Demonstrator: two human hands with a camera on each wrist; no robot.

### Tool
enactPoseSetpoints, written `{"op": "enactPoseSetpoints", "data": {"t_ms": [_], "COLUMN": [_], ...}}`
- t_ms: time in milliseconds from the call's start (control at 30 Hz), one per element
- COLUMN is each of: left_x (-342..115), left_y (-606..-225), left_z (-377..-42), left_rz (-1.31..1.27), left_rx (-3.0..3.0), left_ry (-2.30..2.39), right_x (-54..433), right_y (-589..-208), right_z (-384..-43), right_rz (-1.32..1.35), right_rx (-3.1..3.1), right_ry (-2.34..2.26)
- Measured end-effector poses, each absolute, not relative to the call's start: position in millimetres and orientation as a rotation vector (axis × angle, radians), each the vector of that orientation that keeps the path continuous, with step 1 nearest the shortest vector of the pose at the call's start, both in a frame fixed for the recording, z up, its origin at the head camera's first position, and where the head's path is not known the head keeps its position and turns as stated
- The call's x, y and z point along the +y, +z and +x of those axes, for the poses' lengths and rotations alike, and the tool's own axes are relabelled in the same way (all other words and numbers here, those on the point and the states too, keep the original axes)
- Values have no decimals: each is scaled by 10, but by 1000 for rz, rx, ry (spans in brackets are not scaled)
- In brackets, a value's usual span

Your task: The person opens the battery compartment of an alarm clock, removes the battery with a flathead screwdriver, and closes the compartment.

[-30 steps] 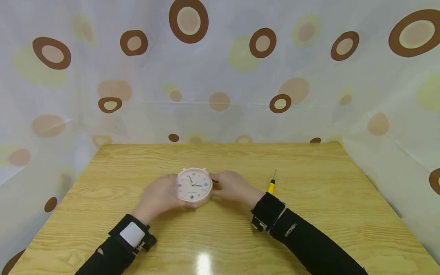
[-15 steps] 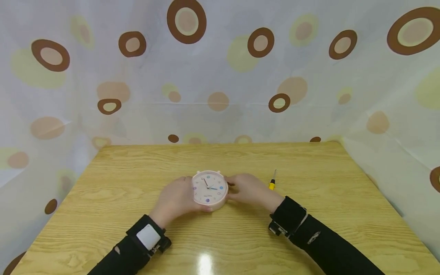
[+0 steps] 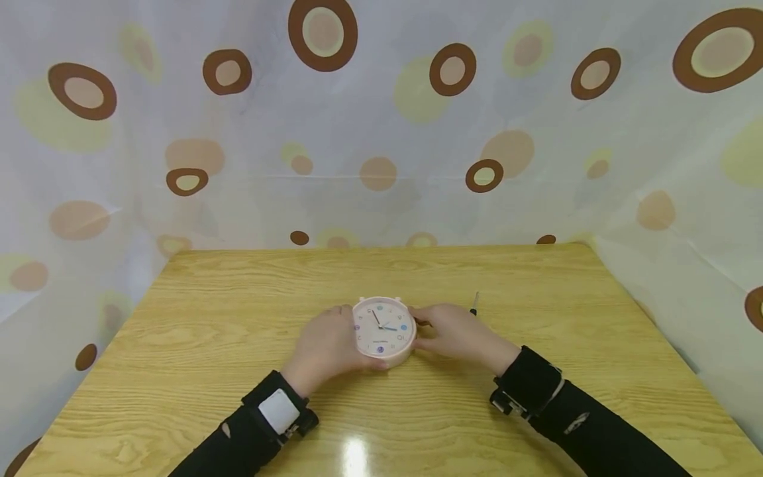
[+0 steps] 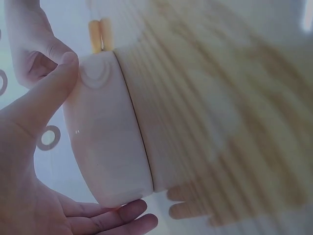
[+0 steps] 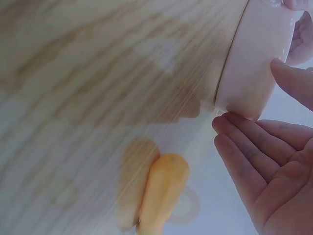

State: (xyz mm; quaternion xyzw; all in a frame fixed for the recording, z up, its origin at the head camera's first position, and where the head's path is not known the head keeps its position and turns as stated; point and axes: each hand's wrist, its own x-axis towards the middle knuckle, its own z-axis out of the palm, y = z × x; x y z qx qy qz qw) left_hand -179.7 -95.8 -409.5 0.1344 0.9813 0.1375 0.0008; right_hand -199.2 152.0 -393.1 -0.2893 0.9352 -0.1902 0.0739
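Observation:
A pale pink round alarm clock (image 3: 381, 334) lies face up on the wooden table, its two small feet pointing to the far side, so the dial reads upside down. My left hand (image 3: 330, 343) grips its left side, thumb on the near edge; in the left wrist view the fingers curve round the pink casing (image 4: 110, 132). My right hand (image 3: 459, 334) holds the right side between thumb and fingers. The right wrist view shows those fingertips (image 5: 222, 122) against the casing's edge.
Just beyond my right hand lies a screwdriver (image 3: 475, 303); its yellow handle (image 5: 166, 188) is hidden by the hand in the head view. The wooden table (image 3: 238, 285) ends at a patterned curtain (image 3: 381, 119) behind and along both sides.
Both hands have slid the alarm clock to the right across the table, keeping their hold. The right hand now covers the screwdriver's yellow handle in the head view.

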Motion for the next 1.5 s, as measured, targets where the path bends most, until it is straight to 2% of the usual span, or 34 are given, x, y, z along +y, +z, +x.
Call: {"op": "enactPoseSetpoints", "data": {"t_ms": [1033,1300,1500], "left_x": [-795,-951,-1036], "left_y": [-4075,-3968,-3875], "left_z": [-1723,-1861,-2025], "left_rz": [479,506,429], "left_rx": [3067,2983,2852], "left_ry": [406,581,678], "right_x": [1721,1735,1702], "right_y": [-3897,-3846,-3796], "right_z": [-1877,-1951,-2046], "right_rz": [-870,-830,-793], "right_rx": [2847,2844,2823], "right_ry": [-539,-605,-623]}}
